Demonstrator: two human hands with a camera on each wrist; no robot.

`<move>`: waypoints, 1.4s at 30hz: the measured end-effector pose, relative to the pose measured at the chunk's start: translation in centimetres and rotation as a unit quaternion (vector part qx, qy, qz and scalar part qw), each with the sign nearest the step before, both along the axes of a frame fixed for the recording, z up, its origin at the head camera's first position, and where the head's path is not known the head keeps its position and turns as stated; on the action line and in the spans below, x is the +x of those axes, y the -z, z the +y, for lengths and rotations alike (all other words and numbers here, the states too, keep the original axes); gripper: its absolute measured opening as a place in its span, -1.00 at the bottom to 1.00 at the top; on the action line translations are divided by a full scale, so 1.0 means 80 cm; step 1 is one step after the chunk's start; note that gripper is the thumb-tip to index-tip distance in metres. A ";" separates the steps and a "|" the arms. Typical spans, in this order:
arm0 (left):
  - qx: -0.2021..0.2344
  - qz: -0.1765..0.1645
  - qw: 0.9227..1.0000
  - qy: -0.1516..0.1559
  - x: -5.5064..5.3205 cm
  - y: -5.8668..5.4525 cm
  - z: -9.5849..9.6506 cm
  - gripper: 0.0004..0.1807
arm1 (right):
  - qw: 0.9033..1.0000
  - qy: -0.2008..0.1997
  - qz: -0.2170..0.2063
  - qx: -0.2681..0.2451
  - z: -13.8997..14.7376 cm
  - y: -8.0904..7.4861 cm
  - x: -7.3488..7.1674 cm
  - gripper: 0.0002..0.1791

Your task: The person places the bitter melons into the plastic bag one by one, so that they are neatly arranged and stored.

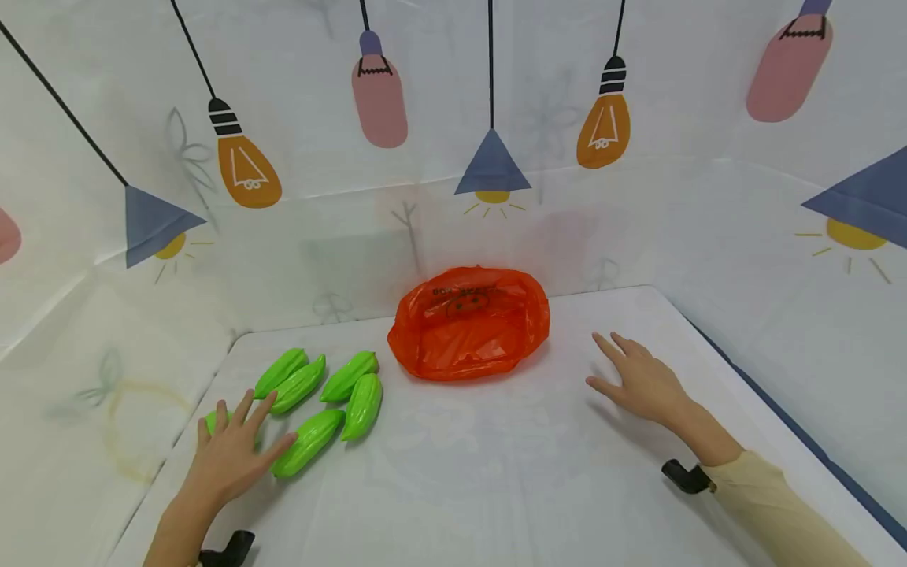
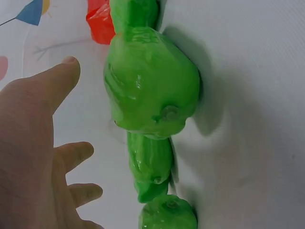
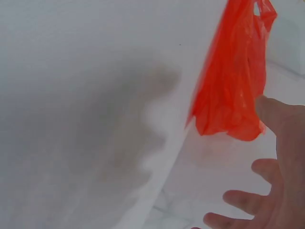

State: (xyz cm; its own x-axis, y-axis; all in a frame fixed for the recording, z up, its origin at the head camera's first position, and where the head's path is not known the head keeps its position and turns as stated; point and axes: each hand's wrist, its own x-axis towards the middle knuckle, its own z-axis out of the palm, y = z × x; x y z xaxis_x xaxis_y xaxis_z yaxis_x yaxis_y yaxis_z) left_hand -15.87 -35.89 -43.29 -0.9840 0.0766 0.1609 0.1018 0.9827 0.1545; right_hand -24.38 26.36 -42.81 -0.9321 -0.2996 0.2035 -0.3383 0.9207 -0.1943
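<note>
Several shiny green, ridged fruits like bitter melons (image 1: pixel 308 443) lie on the left part of the white table. My left hand (image 1: pixel 230 457) is spread above them, partly covering one. In the left wrist view, a large green fruit (image 2: pixel 152 81) is close to that hand's thumb, with a gap between them. An orange-red plastic bag (image 1: pixel 471 346) stands with its mouth wide at the back middle. To its right, my right hand (image 1: pixel 641 386) hovers over the table with fingers extended and holds nothing. The right wrist view shows the bag (image 3: pixel 231 90) beyond the thumb.
The white-covered table (image 1: pixel 482 480) ends at a back edge against a pale curtain (image 1: pixel 319 173) printed with lamps and bulbs. More curtain encloses both sides. Black wrist mounts (image 1: pixel 687 476) sit on both wrists.
</note>
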 end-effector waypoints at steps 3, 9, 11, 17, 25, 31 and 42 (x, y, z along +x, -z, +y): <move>0.003 0.007 1.000 0.009 -0.003 -0.004 0.006 -0.05 | 1.000 0.000 -0.004 -0.012 -0.007 -0.005 -0.005 -0.12; 0.008 0.025 0.999 0.033 -0.009 -0.012 0.027 -0.13 | 1.000 -0.007 -0.007 -0.020 -0.027 -0.015 -0.019 -0.16; 0.000 0.042 0.998 0.044 -0.012 -0.014 0.036 -0.19 | 1.000 -0.011 -0.008 -0.027 -0.034 -0.017 -0.026 -0.17; -0.001 0.077 0.993 0.085 -0.024 -0.017 0.061 -0.38 | 0.998 -0.026 -0.006 -0.061 -0.053 -0.019 -0.045 -0.21; 0.012 0.077 0.990 0.120 -0.030 -0.018 0.088 -0.51 | 0.988 -0.048 0.001 -0.144 -0.079 -0.029 -0.082 -0.28; 0.029 0.050 0.990 0.128 -0.036 -0.015 0.103 -0.47 | 0.979 -0.052 -0.021 -0.194 -0.098 -0.031 -0.111 -0.27; 0.050 0.026 0.988 0.144 -0.055 -0.010 0.122 -0.40 | 0.969 -0.024 -0.075 -0.233 -0.122 -0.027 -0.149 -0.31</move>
